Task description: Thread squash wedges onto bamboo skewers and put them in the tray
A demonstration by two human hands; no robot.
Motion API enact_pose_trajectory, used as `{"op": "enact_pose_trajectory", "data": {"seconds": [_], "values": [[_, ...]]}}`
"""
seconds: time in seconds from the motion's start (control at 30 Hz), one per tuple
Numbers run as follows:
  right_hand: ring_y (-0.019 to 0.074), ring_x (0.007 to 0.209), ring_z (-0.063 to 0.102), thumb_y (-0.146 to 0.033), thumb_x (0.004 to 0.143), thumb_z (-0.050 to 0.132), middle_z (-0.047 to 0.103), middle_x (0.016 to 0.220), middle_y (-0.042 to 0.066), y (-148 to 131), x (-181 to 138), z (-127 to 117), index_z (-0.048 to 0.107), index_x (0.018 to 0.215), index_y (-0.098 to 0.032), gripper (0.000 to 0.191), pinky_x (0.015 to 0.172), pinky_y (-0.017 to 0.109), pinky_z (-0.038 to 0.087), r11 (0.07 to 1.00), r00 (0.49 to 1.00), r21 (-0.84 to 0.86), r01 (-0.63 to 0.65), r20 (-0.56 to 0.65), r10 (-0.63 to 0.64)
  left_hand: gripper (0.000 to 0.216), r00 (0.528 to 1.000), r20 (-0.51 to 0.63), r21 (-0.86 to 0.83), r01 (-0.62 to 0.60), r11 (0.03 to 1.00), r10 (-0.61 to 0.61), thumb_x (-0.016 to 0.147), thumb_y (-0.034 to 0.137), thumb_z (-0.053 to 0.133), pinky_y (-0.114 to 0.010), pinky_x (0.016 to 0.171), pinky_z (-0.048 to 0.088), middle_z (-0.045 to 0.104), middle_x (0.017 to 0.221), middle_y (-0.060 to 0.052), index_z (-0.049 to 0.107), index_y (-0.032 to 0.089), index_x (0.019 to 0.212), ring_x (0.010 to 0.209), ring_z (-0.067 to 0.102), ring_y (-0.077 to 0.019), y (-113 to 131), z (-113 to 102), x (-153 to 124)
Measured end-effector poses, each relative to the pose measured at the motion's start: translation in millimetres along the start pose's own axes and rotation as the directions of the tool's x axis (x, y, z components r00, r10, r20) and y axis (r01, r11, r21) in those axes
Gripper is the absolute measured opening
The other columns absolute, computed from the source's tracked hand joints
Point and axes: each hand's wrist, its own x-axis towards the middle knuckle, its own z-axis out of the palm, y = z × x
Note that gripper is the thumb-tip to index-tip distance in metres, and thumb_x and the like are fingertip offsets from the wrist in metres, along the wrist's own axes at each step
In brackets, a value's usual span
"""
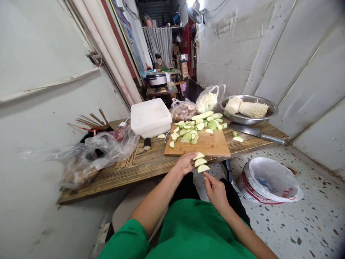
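Observation:
Three half-moon zucchini slices [200,162], pale with green skin, sit in a row on a thin skewer, mostly hidden, just beyond the table's front edge. My left hand [185,163] is closed on the slice at the far end. Below the nearest slice, my right hand [215,187] pinches the skewer's lower end. Right in front of both hands lies a wooden cutting board [199,145], its back half covered with more cut zucchini [188,136]. Several bare skewers [128,159] lie on the table to the left.
A cleaver [246,130] rests right of the board, near a steel bowl [273,111] of enoki mushrooms. Behind stand a white lidded box [151,117] and bagged food [183,110]. A lined bucket [269,180] is on the floor. One person [159,63] sits far back.

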Motion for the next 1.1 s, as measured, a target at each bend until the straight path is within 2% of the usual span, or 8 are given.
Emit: {"op": "enact_pose_trajectory", "data": {"seconds": [0.13,0.23,0.3,0.43,0.57,0.67,0.87,1.1], "values": [[0.0209,0.076,0.069,-0.029,0.086,0.042,0.071,0.094,0.01,2.2,1.4,-6.9,0.067,0.104,-0.015,0.034,0.067,0.029,0.054,1.0,0.999,-0.004,-0.027,-0.033,0.027,0.021,0.96,-0.077,0.105,-0.262,0.959,0.271,0.074,0.026,0.063,-0.032,0.077,0.049,0.066,0.097,-0.009,0.062,0.016,0.093,0.081,0.063,-0.0164,15.3,-11.1,-1.2],[0.0202,0.078,0.068,-0.03,0.086,0.043,0.071,0.096,0.009,2.3,2.0,-12.4,0.067,0.104,-0.016,0.033,0.067,0.027,0.054,0.999,0.997,0.027,-0.043,-0.062,0.044,0.02,0.759,-0.253,0.377,-0.494,0.783,0.6,0.07,0.017,0.065,-0.026,0.083,0.045,0.067,0.097,-0.007,0.066,0.016,0.089,0.087,0.061,-0.0148,40.9,-36.4,4.8],[0.0201,0.081,0.068,-0.031,0.086,0.043,0.071,0.097,0.009,1.7,2.5,-14.2,0.067,0.104,-0.016,0.034,0.069,0.027,0.054,0.998,0.996,0.052,-0.04,-0.075,0.044,0.017,0.674,-0.245,0.555,-0.492,0.671,0.697,0.067,0.016,0.066,-0.026,0.085,0.043,0.068,0.092,-0.007,0.068,0.015,0.084,0.087,0.06,-0.0163,60.2,-55.3,9.6],[0.0191,0.074,0.068,-0.032,0.086,0.043,0.072,0.092,0.008,0.7,3.1,-12.9,0.067,0.104,-0.015,0.034,0.066,0.027,0.054,0.996,0.996,0.073,-0.056,-0.061,0.061,0.02,0.587,-0.119,0.83,-0.384,0.405,0.801,0.067,0.019,0.065,-0.03,0.085,0.043,0.069,0.089,-0.006,0.07,0.017,0.086,0.085,0.061,-0.0203,85.7,-73.8,17.8],[0.0189,0.072,0.068,-0.033,0.086,0.044,0.072,0.086,0.005,1.9,2.7,-10.2,0.067,0.104,-0.018,0.033,0.064,0.027,0.054,0.994,0.995,0.088,-0.065,-0.066,0.071,0.029,0.602,0.179,0.953,-0.304,0.016,0.778,0.072,0.019,0.06,-0.032,0.095,0.037,0.065,0.108,-0.006,0.067,0.02,0.1,0.102,0.056,-0.0211,86.0,-61.6,30.8],[0.0188,0.067,0.067,-0.034,0.085,0.044,0.072,0.074,0.004,3.6,2.2,-10.9,0.068,0.103,-0.02,0.033,0.056,0.026,0.054,0.992,0.994,0.102,-0.077,-0.067,0.084,0.035,0.663,0.237,0.969,-0.21,-0.128,0.71,0.075,0.018,0.056,-0.033,0.098,0.035,0.061,0.117,-0.005,0.062,0.02,0.109,0.111,0.051,-0.0205,77.6,-51.0,43.5],[0.0205,0.072,0.068,-0.032,0.084,0.046,0.072,0.077,0.004,7.4,1.0,-12.1,0.068,0.102,-0.022,0.03,0.059,0.028,0.055,0.988,0.993,0.125,-0.086,-0.075,0.096,0.036,0.634,0.305,0.95,-0.147,-0.276,0.711,0.076,0.02,0.057,-0.033,0.094,0.034,0.062,0.113,-0.01,0.06,0.015,0.112,0.106,0.052,-0.023,61.7,-52.1,58.3],[0.02,0.088,0.067,-0.029,0.085,0.045,0.069,0.101,0.008,11.7,0.7,-4.8,0.066,0.104,-0.017,0.03,0.078,0.03,0.053,0.983,0.996,0.165,-0.08,-0.02,0.085,0.03,0.595,0.325,0.942,-0.138,-0.304,0.735,0.074,0.026,0.061,-0.034,0.087,0.033,0.064,0.098,-0.006,0.06,0.019,0.103,0.096,0.052,-0.0212,60.0,-55.8,62.5]]}}
